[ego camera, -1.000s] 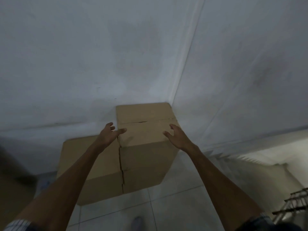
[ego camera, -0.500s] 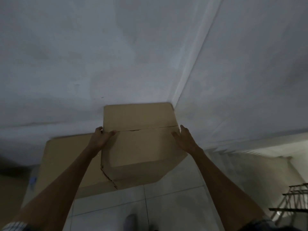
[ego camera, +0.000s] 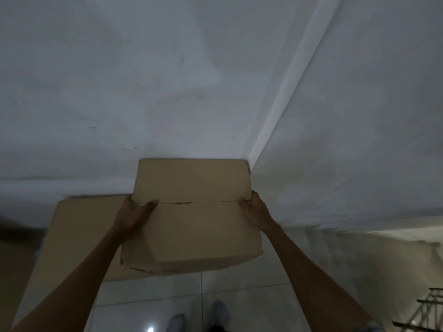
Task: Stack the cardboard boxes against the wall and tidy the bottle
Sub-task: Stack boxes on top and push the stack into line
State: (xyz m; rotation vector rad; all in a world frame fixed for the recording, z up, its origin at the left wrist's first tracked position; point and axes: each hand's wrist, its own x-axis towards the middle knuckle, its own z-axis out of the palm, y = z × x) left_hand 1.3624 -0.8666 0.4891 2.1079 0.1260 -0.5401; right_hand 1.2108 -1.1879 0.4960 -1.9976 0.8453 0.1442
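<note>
A brown cardboard box point(ego camera: 194, 212) with a split top flap stands in the corner of the two white walls, its near bottom edge tilted up off the floor. My left hand point(ego camera: 135, 212) grips its left top edge, thumb on the flap seam. My right hand point(ego camera: 255, 212) clasps its right top edge. A second, lower cardboard box point(ego camera: 79, 233) sits against the wall to the left, partly hidden by my left arm. No bottle is in view.
White walls meet in a corner point(ego camera: 249, 161) right behind the held box. Pale floor tiles point(ego camera: 242, 298) lie in front, with my feet point(ego camera: 199, 317) at the bottom. A metal rack point(ego camera: 429, 315) shows at the lower right edge.
Both hands went from hovering open above the box to gripping its two sides. The box has lifted and shifted toward me, away from the lower box.
</note>
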